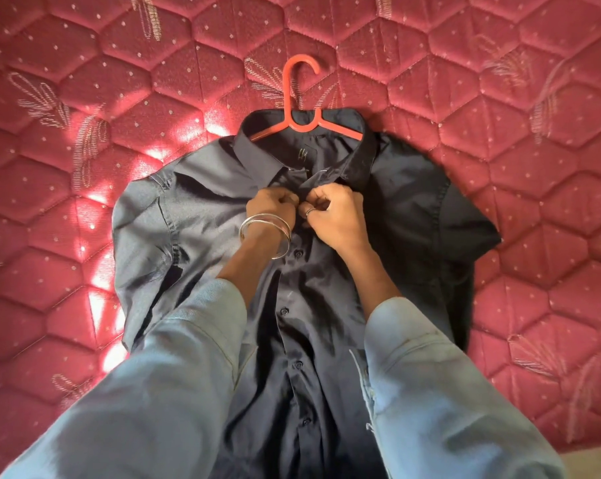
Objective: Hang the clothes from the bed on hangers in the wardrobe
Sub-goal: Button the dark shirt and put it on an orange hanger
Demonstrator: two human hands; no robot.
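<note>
A dark short-sleeved shirt [413,216] lies flat, front up, on the red quilted mattress [84,167]. A red plastic hanger [287,95] sits inside its collar, the hook pointing away from me and the arms hidden under the shoulders. My left hand [271,209] and my right hand [333,212] meet at the placket just below the collar. Each one pinches an edge of the shirt front with curled fingers. Several buttons below them are fastened.
The mattress fills the view on all sides of the shirt. Patches of sunlight fall on its left part [95,243]. A strip of pale floor shows at the bottom right corner [596,464]. No wardrobe or other clothes are in view.
</note>
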